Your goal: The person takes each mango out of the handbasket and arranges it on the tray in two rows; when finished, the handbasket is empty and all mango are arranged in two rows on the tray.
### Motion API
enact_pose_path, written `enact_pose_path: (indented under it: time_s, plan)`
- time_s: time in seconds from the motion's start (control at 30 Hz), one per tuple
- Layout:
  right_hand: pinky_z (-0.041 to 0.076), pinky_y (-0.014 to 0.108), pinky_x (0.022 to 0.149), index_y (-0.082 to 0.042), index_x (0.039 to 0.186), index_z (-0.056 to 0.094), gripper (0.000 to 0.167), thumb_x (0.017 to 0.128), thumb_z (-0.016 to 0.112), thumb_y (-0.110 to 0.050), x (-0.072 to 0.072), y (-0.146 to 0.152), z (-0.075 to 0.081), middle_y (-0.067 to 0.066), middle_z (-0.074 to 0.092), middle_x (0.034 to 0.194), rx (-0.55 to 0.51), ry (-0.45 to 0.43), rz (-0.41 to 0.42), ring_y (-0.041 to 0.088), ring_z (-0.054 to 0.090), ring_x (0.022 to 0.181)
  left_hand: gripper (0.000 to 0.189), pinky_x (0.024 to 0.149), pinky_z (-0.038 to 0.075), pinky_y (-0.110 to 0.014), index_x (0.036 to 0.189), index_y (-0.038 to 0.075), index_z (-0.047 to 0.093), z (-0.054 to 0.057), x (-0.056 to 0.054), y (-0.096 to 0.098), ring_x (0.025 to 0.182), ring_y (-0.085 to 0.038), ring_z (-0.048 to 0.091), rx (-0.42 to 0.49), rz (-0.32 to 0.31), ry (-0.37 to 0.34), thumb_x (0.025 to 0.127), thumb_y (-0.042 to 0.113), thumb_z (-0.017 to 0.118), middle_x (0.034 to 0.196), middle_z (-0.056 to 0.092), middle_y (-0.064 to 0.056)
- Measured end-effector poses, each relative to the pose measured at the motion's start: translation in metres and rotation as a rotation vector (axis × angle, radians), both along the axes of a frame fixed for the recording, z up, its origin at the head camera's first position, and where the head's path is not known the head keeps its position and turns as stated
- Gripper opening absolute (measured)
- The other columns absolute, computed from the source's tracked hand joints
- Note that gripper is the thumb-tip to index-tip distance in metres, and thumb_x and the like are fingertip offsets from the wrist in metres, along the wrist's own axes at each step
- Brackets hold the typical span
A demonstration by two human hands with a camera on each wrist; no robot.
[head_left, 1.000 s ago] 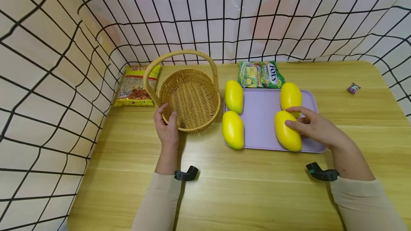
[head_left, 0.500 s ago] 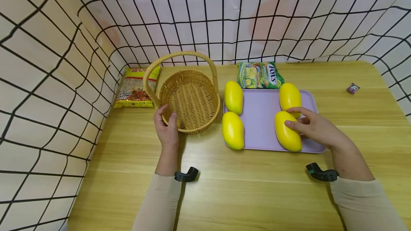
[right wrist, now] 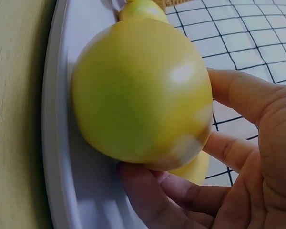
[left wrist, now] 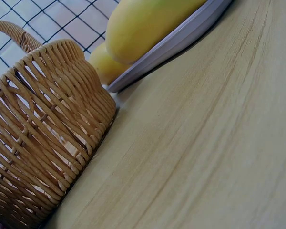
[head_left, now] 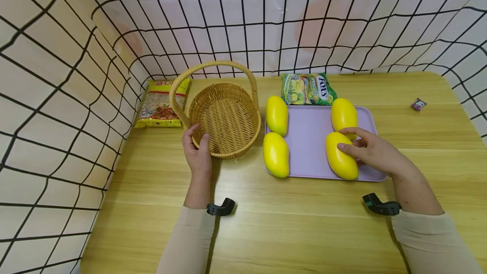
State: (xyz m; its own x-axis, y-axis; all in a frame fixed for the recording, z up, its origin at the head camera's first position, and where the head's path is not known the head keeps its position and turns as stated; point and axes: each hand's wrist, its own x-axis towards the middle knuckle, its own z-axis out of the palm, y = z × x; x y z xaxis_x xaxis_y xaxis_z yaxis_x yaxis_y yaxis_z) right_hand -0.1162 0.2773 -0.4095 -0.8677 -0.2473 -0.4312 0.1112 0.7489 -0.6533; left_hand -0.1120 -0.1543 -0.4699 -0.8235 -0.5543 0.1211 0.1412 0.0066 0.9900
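Note:
My left hand point(head_left: 198, 153) holds the near-left rim of a round wicker basket point(head_left: 228, 121) with a tall arched handle. The thumb lies over the rim and the fingers are on the outer side, partly hidden. In the left wrist view the woven wall of the basket point(left wrist: 47, 129) shows at the left, standing on the table. My right hand point(head_left: 370, 147) grips a yellow mango point(head_left: 340, 157) at the near right of a lilac tray point(head_left: 308, 138). Thumb and fingers close round the mango point(right wrist: 138, 90) in the right wrist view; it sits on or just over the tray.
Other mangoes lie on the tray: one point(head_left: 344, 115) behind the gripped mango, two point(head_left: 277, 115) along the left edge. A green candy bag point(head_left: 308, 89) lies behind the tray, a yellow food packet point(head_left: 161, 102) left of the basket, a small purple wrapper point(head_left: 419, 105) far right.

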Motion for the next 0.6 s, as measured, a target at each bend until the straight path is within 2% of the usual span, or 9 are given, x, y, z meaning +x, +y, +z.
enact_pose_path:
  time_s: [0.3,0.6]
  plan:
    - [0.056,0.030,0.074,-0.012,0.154,0.036,0.071,0.100,0.058,-0.053,0.000,0.002,0.003,0.025,0.053,0.124,-0.011,-0.002,0.008,0.026,0.061,0.094,0.043,0.123,0.023,-0.042,0.132,-0.005,0.055,0.000,0.000,0.000,0.146,-0.022,0.035,-0.004,0.004,-0.006,0.091,0.007,0.062,0.148,0.044,-0.013]
    - [0.059,0.042,0.082,-0.012,0.156,0.034,0.078,0.098,0.058,-0.058,0.004,0.006,0.010,0.033,0.052,0.136,0.046,-0.009,0.008,0.028,0.066,0.100,0.043,0.123,0.021,-0.042,0.132,-0.005,0.055,0.000,0.001,0.000,0.146,-0.021,0.033,0.001,-0.001,0.000,0.091,0.006,0.061,0.148,0.044,-0.014]
